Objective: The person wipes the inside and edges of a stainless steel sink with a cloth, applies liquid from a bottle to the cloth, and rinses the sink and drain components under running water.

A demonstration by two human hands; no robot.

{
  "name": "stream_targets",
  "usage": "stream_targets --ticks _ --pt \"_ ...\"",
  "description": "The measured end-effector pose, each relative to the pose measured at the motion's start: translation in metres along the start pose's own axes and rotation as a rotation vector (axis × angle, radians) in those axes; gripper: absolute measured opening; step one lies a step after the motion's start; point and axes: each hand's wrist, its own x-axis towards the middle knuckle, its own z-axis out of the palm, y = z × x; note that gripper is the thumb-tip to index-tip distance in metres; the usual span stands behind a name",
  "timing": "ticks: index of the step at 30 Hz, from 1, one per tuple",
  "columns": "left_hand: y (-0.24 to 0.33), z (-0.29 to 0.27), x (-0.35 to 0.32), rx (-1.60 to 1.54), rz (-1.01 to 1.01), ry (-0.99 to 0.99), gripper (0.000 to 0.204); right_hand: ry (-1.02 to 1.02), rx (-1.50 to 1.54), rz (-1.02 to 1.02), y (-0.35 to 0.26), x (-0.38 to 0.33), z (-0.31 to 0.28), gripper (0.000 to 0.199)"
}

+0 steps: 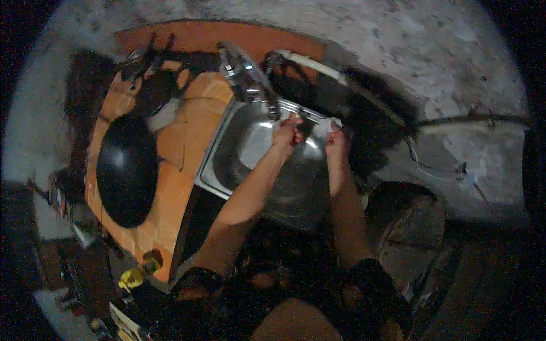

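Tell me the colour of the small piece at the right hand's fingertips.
The small piece at the right hand looks white; it shows best in the head view.

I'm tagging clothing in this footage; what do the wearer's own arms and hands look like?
The left hand and right hand are ungloved, and both forearms are bare. Short, dark fabric sleeves end near the elbows; any pattern is too dim to make out. No watch shows at either wrist; blur hides whether rings are worn.

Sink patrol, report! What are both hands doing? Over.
Left hand curled over sink, contents unclear. Right hand pinching white item. Faucet close to left hand.
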Motion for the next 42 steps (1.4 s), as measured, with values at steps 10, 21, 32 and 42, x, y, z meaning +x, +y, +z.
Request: stream_targets --ticks 10,21,32,42 --pt "0.009 -0.127 -0.037 0.645 0.029 0.155 0.036 -0.149 0.037 -0.046 0.180 0.014 0.121 0.030" --pt "0.000 -0.226 -0.075 1.406 0.457 0.089 0.028 -0.524 -0.592 -0.539 0.204 -0.112 0.171 0.020" --pt "0.011 -0.197 -0.115 1.366 0.717 0.465 0.015 -1.001 -0.872 -0.755 0.209 -0.174 0.128 0.037" --pt "-0.008 -0.185 -0.156 1.246 0.725 0.506 0.017 -0.873 -0.676 0.300 0.171 -0.184 0.069 0.015"
